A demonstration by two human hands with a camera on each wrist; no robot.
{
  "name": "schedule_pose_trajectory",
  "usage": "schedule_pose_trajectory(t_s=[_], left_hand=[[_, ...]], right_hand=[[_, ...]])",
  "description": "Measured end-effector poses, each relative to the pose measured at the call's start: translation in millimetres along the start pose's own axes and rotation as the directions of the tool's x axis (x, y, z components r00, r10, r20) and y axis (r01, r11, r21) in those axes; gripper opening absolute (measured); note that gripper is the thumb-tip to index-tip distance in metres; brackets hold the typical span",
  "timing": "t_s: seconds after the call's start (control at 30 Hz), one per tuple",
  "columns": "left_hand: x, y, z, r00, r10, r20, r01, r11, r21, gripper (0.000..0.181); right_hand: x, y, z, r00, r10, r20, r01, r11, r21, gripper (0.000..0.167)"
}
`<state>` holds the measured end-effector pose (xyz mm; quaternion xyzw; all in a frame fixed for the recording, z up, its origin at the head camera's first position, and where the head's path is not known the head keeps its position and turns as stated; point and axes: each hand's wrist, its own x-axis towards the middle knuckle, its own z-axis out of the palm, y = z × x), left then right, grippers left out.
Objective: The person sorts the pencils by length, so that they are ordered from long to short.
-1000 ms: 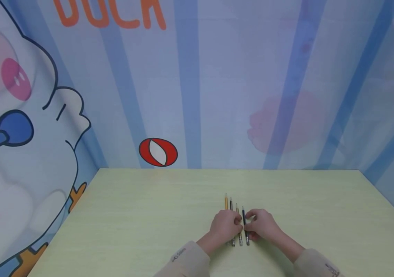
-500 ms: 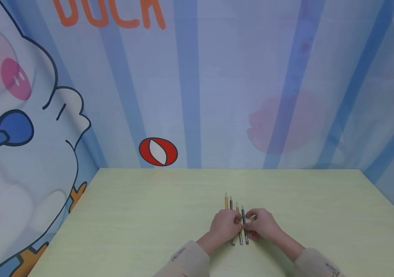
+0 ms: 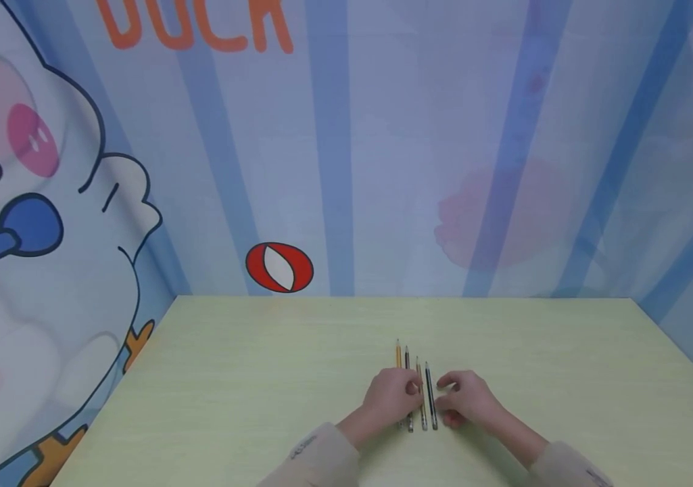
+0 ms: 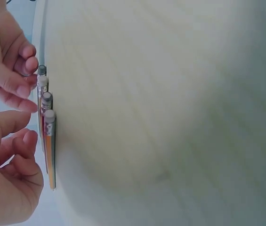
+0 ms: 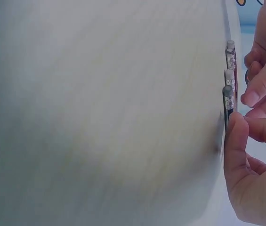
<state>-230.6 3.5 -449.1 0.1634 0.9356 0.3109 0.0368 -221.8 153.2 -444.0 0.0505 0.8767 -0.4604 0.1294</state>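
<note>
Several pencils lie side by side on the table, points away from me and eraser ends toward me. The yellow pencil point(image 3: 398, 353) is leftmost, then a dark pencil point(image 3: 407, 358), a tan-brown pencil point(image 3: 424, 416) and a black pencil point(image 3: 431, 396) at the right. Over the left pencils is my left hand point(image 3: 390, 396), loosely bent and gripping nothing, its fingertips close to the tan-brown one. It hides the middles of the left pencils. My right hand point(image 3: 470, 400) sits just right of the black pencil, a small gap between them, thumb and fingers relaxed and apart. Metal-banded eraser ends point(image 5: 228, 92) show in the right wrist view.
The pale yellow-green table point(image 3: 261, 365) stretches out on both sides of the hands. A blue striped backdrop cloth point(image 3: 383, 169) with cartoon prints rises behind the table's far edge. Another printed panel point(image 3: 78, 284) stands at the left.
My right hand has let go of the black pencil and drawn slightly right. My left hand has shifted a little left. The black pencil's eraser end moved slightly left earlier; the other pencils stay put.
</note>
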Motion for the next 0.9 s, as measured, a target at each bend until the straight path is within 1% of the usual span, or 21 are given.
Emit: schedule_pose_trajectory(t_s=[0.2,0.3,0.4,0.5,0.57,0.67,0.73,0.8,0.9], left_hand=[[-7.5,-3.5,-5.4,0.999,0.015,0.031,-0.013,0.998,-0.055,0.018],[-11.3,-6.1,-9.3,0.998,0.037,0.048,-0.032,0.996,-0.088,0.02],[-15.6,-11.1,-13.0,0.995,0.071,0.064,-0.064,0.991,-0.116,0.02],[-21.8,-18.2,-16.2,0.993,0.091,0.079,-0.079,0.986,-0.143,0.019],[-26.9,-23.9,-18.6,0.992,0.087,0.091,-0.071,0.984,-0.166,0.019],[-36.4,-33.1,-25.4,0.991,0.065,0.115,-0.04,0.978,-0.202,0.019],[-43.1,-40.2,-32.0,0.99,0.056,0.128,-0.029,0.979,-0.201,0.02],[-49.3,-49.1,-40.0,0.99,0.052,0.133,-0.027,0.983,-0.18,0.019],[-56.7,-64.1,-54.4,0.992,0.055,0.111,-0.045,0.995,-0.094,0.02]], right_hand=[[-8.6,4.1,-3.7,0.999,0.038,0.023,-0.038,0.999,0.007,0.03],[-12.3,7.1,-6.6,0.998,0.035,0.06,-0.036,0.999,0.023,0.029],[-15.2,12.2,-11.7,0.99,-0.034,0.136,0.025,0.997,0.068,0.029],[-17.3,18.9,-18.1,0.967,-0.131,0.219,0.106,0.987,0.121,0.033],[-18.9,22.9,-22.2,0.951,-0.172,0.257,0.14,0.98,0.14,0.034],[-22.5,27.9,-28.4,0.938,-0.194,0.289,0.156,0.977,0.147,0.036],[-25.5,31.0,-33.3,0.934,-0.193,0.301,0.159,0.978,0.133,0.035],[-28.0,33.8,-39.3,0.933,-0.186,0.308,0.16,0.981,0.108,0.035],[-30.4,38.7,-51.1,0.935,-0.181,0.306,0.174,0.983,0.052,0.034]])
